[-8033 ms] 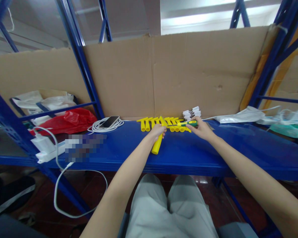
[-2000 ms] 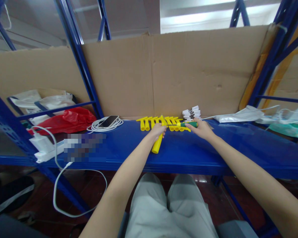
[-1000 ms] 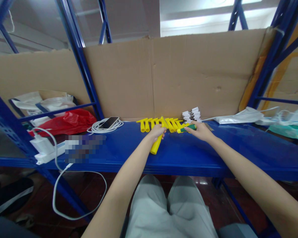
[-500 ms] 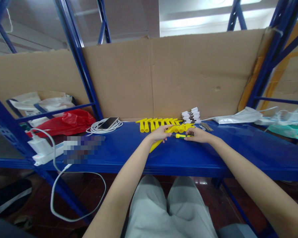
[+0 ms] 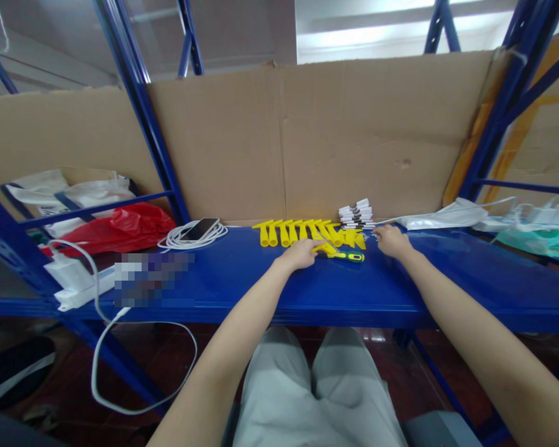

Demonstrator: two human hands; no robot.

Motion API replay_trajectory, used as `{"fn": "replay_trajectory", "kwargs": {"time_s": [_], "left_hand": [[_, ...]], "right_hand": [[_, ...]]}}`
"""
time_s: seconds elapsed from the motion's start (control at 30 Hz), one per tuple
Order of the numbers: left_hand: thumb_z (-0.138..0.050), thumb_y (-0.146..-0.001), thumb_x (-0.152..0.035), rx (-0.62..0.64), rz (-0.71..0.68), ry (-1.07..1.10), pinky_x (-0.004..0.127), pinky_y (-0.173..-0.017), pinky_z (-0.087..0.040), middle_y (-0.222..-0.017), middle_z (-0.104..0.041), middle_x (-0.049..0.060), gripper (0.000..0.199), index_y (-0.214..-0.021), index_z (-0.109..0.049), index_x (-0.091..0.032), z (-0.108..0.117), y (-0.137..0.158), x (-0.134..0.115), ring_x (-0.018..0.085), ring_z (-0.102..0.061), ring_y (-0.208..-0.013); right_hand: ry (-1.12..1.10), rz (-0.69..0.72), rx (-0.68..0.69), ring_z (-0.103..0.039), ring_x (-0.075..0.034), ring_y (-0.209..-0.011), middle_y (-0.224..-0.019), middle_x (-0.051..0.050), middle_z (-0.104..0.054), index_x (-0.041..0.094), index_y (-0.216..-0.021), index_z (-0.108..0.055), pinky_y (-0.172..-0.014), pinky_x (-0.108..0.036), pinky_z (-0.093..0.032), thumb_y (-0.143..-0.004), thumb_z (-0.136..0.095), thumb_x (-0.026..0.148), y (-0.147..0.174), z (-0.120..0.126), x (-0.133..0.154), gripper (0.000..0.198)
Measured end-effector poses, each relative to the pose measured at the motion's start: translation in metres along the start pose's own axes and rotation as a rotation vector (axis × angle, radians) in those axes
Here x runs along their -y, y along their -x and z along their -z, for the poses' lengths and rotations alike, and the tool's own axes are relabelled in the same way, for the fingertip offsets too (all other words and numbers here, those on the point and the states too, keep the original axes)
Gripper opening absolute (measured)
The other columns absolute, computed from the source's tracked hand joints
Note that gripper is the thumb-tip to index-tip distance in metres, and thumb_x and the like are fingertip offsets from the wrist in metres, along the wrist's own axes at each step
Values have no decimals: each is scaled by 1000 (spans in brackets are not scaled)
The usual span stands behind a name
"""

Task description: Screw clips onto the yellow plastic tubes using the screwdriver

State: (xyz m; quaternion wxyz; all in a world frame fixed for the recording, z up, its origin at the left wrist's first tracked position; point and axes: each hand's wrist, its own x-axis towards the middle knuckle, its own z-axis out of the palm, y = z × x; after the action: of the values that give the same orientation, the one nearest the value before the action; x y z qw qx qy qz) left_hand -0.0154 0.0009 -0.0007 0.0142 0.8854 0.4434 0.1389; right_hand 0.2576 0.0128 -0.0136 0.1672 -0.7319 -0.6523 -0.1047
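My left hand (image 5: 302, 253) is closed around a yellow plastic piece (image 5: 325, 246) whose end sticks out to the right of the fingers. Close beside that piece, a screwdriver (image 5: 353, 256) with a green and yellow handle lies on the blue table. My right hand (image 5: 392, 241) reaches down at the right, fingertips pinched together over small silvery bits (image 5: 369, 235) on the tabletop. Whatever is between those fingertips is too small to make out. Behind my hands runs a row of several yellow tube-shaped pieces (image 5: 284, 236), with smaller yellow pieces (image 5: 353, 239) at its right end.
A stack of white pieces (image 5: 356, 214) stands by the cardboard panel (image 5: 354, 136). To the left are a phone (image 5: 200, 229) on a coiled white cable, a red bag (image 5: 125, 226) and a power strip (image 5: 86, 292). A white packet (image 5: 440, 215) lies at right.
My right hand has let go of the screwdriver and moved right to the small bits. My left hand still holds the yellow piece, which now points rightward. The view has shifted slightly.
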Motion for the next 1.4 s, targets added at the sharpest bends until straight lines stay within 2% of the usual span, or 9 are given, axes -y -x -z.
{"fn": "replay_trajectory", "kwargs": {"time_s": [0.17,0.4,0.7,0.87,0.93,1.13,1.23,1.3,1.4], "left_hand": [[-49,-85,-13,-46,10,54,33,-102,-38,-133,-55,8,49,-133,-50,-22,-3,-1,-2,22,-51,-122],[-52,-85,-16,-71,-7,156,32,-103,-37,-133,-55,5,48,-132,-52,-25,-4,-2,-2,21,-49,-123],[-51,-86,-17,-46,-55,114,29,-101,-38,-130,-58,4,47,-132,-52,-25,-5,0,-5,19,-53,-119],[-52,-85,-16,-49,-55,126,30,-101,-38,-130,-58,5,47,-131,-52,-25,-4,0,-5,20,-52,-119],[-52,-85,-16,-48,-54,124,30,-100,-38,-129,-58,5,47,-131,-53,-26,-4,0,-5,20,-53,-119],[-52,-86,-18,-47,-32,132,32,-101,-38,-129,-58,4,45,-130,-54,-28,-4,1,-6,20,-53,-119],[-52,-85,-17,-52,-23,122,32,-101,-38,-129,-59,5,46,-130,-54,-27,-4,1,-6,21,-53,-119],[-52,-85,-16,-63,-21,108,31,-101,-38,-128,-59,6,46,-130,-54,-26,-5,0,-6,21,-53,-119],[-52,-84,-15,-75,-10,92,32,-101,-38,-128,-59,9,47,-131,-53,-22,-6,-1,-4,23,-53,-119]], "right_hand": [[68,-90,143,-38,-36,-126,-139,-13,-44,28,-127,-57,-96,-59,-35,-83,-41,21,-3,-9,-13,48],[57,19,118,-35,-36,-128,-142,-8,-41,37,-126,-56,-93,-63,-35,-86,-36,31,-14,-25,-14,45],[100,75,181,-29,-35,-132,-142,-10,-42,29,-124,-60,-100,-61,-28,-84,-38,20,-2,-11,4,47],[93,126,94,-41,-34,-121,-126,-13,-56,22,-97,-72,-95,-55,-37,-83,-44,22,0,-6,9,32],[69,101,74,-46,-33,-115,-118,-14,-60,21,-87,-73,-90,-51,-42,-80,-47,21,-2,-7,10,26],[-14,-18,136,-52,-35,-107,-104,-14,-63,22,-72,-71,-80,-49,-48,-75,-56,26,-9,-13,6,17],[-67,-47,69,-53,-35,-107,-105,-14,-63,20,-68,-69,-82,-50,-47,-73,-57,24,-7,-11,9,14],[-162,-19,11,-55,-32,-104,-101,-13,-64,20,-67,-67,-83,-45,-47,-73,-58,24,-6,-8,16,12],[-392,107,-37,-60,-25,-91,-88,-8,-66,20,-68,-64,-79,-35,-47,-74,-57,27,-4,-1,35,12]]}}
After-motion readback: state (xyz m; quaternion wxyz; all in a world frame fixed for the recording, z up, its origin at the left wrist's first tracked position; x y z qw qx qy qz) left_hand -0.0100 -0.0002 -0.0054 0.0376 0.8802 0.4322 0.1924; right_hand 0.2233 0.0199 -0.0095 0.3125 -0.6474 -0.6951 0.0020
